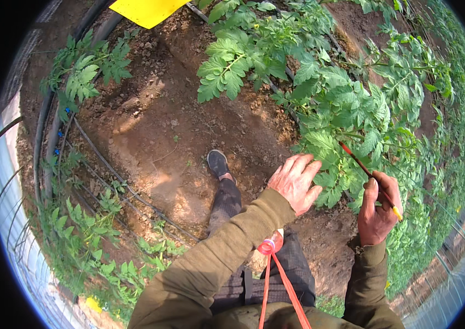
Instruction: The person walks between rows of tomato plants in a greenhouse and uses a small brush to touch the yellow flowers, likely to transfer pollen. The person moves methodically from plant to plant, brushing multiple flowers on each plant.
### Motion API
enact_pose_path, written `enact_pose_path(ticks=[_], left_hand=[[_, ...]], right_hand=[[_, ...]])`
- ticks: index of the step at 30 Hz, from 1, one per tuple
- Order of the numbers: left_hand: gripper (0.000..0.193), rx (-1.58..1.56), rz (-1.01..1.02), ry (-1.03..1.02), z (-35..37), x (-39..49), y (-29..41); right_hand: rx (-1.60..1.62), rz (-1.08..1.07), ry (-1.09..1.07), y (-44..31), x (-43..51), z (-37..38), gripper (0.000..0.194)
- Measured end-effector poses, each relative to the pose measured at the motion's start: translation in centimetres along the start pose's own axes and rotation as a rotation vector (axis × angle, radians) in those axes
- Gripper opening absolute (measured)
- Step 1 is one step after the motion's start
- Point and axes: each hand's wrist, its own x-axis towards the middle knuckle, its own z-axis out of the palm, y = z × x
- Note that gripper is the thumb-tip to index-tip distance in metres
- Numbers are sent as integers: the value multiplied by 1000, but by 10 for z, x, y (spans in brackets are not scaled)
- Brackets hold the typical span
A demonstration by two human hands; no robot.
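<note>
My right hand [380,209] grips a slim brush [359,162] with a dark handle and a yellow end. The brush's red tip points up and left, over the leaves of a tomato plant [339,103]. My left hand [294,181] is stretched out, palm down, at the edge of the lower leaves. Its thumb stands apart from the fingers, and I see nothing held in it; whether the fingertips touch a leaf is unclear. Below my left forearm a small plastic bottle [271,244], red inside, hangs on a red plastic string [283,275], partly hidden by the sleeve.
Bare soil [146,131] lies around my shoe [217,162]. Black irrigation hoses [45,135] run along the left, among smaller plants [88,230]. A yellow card [148,10] hangs at the top. Dense plant rows fill the right, and plastic sheeting [18,197] borders the left.
</note>
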Motion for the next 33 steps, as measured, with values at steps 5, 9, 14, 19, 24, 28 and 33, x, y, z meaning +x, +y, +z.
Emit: enact_pose_path(ticks=[5,9,14,19,24,28,33], left_hand=[[51,49,-5,101,-93,17,-5],[47,133,-33,220,-164,38,-22],[43,-4,-50,205,-212,43,-51],[39,-425,-233,-155,-216,13,-65],[40,-589,-399,-291,-191,5,-81],[44,-547,-426,-341,-174,10,-83],[46,-503,-383,-364,-169,16,-82]], right_hand=[[179,-33,56,-80,13,-1,14],[341,-112,135,-134,39,25,17],[396,-147,155,-168,109,86,16],[269,-207,75,-159,164,145,12],[194,-229,68,-154,187,165,12],[177,-240,53,-151,192,170,12],[139,-262,33,-145,197,179,11]])
